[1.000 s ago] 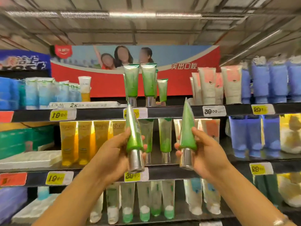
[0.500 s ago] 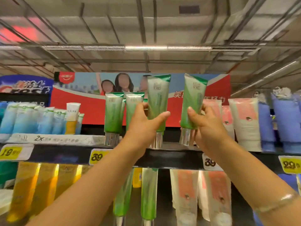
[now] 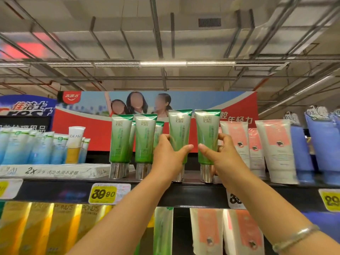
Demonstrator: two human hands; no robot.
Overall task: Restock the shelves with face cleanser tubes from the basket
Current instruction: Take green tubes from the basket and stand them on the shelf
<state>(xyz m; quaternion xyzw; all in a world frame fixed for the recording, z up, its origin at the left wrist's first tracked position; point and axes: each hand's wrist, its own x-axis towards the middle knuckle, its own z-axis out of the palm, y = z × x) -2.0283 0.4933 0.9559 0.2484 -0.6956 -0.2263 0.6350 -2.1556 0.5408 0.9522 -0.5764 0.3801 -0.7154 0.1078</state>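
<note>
two green cleanser tubes stand cap-down on the top shelf [image 3: 193,194], side by side. the left hand [image 3: 166,159] has its fingers wrapped round the left tube [image 3: 179,129], and the right hand [image 3: 225,159] grips the right tube [image 3: 207,131]. more green tubes [image 3: 120,140] stand just left of them, pink tubes [image 3: 237,137] just right.

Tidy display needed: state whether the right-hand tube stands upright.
Upright: the green tube in the right hand stands cap-down on the shelf.
</note>
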